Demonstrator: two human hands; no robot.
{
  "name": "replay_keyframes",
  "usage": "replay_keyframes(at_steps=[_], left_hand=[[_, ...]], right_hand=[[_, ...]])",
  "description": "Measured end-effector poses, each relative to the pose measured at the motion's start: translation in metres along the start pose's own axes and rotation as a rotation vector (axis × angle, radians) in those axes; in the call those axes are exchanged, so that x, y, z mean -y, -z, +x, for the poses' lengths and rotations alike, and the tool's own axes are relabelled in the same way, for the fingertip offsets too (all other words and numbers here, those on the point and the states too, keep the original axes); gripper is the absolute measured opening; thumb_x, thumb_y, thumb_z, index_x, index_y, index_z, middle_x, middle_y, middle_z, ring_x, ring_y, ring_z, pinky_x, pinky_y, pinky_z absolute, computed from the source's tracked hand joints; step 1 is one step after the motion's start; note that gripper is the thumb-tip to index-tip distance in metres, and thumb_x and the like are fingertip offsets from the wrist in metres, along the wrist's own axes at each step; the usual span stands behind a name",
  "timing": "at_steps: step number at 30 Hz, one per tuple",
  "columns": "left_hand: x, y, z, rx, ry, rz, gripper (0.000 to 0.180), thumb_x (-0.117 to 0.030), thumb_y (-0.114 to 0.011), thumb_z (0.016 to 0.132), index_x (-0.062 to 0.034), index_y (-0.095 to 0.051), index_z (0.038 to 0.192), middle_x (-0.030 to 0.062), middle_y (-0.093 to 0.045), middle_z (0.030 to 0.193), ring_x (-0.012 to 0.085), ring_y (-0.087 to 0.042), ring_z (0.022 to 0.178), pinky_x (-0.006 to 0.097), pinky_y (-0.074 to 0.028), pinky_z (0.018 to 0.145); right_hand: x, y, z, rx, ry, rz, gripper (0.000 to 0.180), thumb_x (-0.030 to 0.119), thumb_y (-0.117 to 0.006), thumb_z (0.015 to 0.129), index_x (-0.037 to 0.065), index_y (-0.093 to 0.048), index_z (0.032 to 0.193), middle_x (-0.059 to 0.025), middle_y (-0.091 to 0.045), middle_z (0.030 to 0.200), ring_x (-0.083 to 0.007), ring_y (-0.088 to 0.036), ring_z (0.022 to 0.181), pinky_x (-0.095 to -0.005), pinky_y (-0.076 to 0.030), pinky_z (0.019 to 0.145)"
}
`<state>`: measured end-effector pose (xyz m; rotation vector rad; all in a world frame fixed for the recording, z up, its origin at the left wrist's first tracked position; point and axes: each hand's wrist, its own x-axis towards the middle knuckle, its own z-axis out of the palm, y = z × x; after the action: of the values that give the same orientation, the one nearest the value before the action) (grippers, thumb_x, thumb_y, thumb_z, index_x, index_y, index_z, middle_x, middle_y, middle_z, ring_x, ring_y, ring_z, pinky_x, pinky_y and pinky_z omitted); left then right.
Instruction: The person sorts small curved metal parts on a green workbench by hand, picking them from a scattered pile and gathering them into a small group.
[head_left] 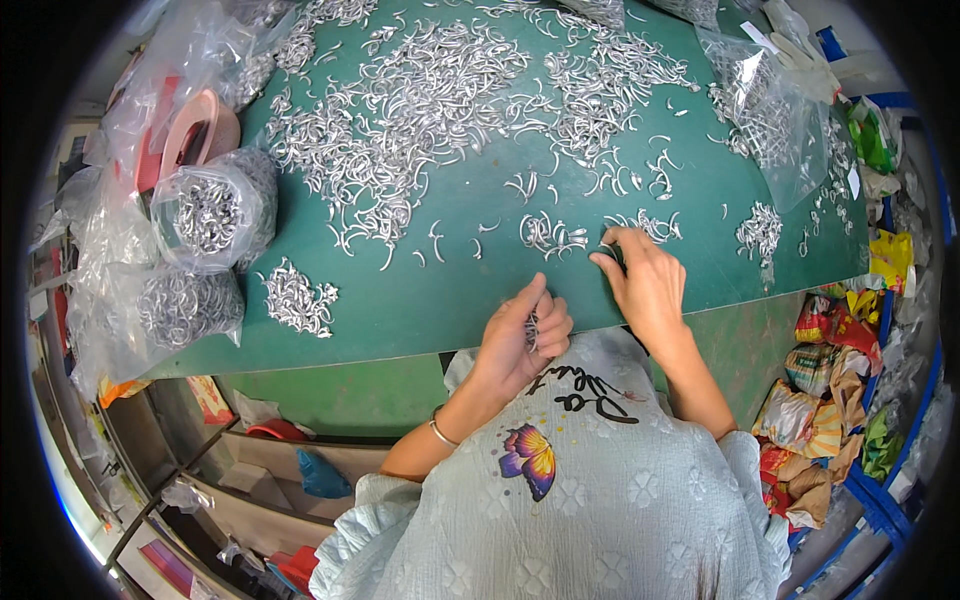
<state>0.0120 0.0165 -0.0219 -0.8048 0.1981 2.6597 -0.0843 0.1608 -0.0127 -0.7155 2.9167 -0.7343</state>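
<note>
Pieces of curved metal (531, 332) sat grasped in the left hand (513, 340); whether the right hand (648, 285) pinched any, I couldn't tell. Light picking from the pile (553, 237) beside its fingertips seemed best.

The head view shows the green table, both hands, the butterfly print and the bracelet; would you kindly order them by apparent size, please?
1. Green table
2. Left hand and right hand, which look too alike to rank
3. Butterfly print
4. Bracelet
</note>
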Motion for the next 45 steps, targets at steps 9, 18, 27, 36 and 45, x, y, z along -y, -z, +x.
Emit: replay_keyframes(at_steps=[9,18,27,36,45], left_hand=[[0.003,-0.049,0.005,-0.389,-0.051,0.102,0.036,-0.032,-0.041,0.096,-0.0089,-0.043,0.068,0.0029,-0.043,0.067,0.0114,-0.039,0.057,0.025,-0.035,0.049],[0.002,0.003,0.005,0.022,0.066,0.181,0.036,-0.034,-0.042,0.095,-0.0070,-0.054,0.074,0.0082,-0.057,0.075,0.0177,-0.057,0.068,0.030,-0.050,0.063],[0.004,-0.017,0.009,-0.071,-0.045,0.161,0.038,-0.028,-0.042,0.095,0.0052,-0.053,0.109,0.0185,-0.060,0.105,0.0257,-0.060,0.098,0.037,-0.049,0.088],[0.005,-0.004,0.010,-0.047,-0.039,0.192,0.038,-0.026,-0.042,0.095,0.0068,-0.051,0.112,0.0185,-0.059,0.105,0.0257,-0.059,0.098,0.037,-0.047,0.090],[0.004,-0.005,0.010,-0.042,-0.025,0.187,0.036,-0.024,-0.042,0.095,0.0072,-0.051,0.111,0.0187,-0.059,0.105,0.0258,-0.059,0.097,0.037,-0.048,0.089]], right_hand=[[0.006,0.019,-0.013,0.349,-0.212,0.839,0.007,0.005,-0.064,0.078,0.003,-0.060,0.085,-0.0020,-0.036,0.053,-0.0067,-0.032,0.048,-0.0235,-0.028,0.044],[-0.013,-0.004,0.016,-0.060,0.000,0.111,0.011,0.013,-0.064,0.079,0.005,-0.060,0.086,-0.0060,-0.051,0.061,-0.0152,-0.047,0.048,-0.0290,-0.037,0.045],[-0.029,0.026,0.010,0.502,-0.659,1.861,0.012,0.014,-0.052,0.091,0.003,-0.054,0.087,0.0053,-0.038,0.061,-0.0019,-0.030,0.046,-0.0163,-0.022,0.039],[-0.023,0.035,0.009,0.576,-0.604,1.962,0.015,0.014,-0.047,0.092,0.002,-0.049,0.084,0.0002,-0.039,0.066,-0.0034,-0.034,0.047,-0.0166,-0.025,0.036],[-0.023,0.028,0.003,0.444,-0.631,1.696,0.010,0.011,-0.054,0.089,0.001,-0.054,0.093,-0.0080,-0.057,0.081,-0.0032,-0.037,0.048,-0.0164,-0.027,0.036]])
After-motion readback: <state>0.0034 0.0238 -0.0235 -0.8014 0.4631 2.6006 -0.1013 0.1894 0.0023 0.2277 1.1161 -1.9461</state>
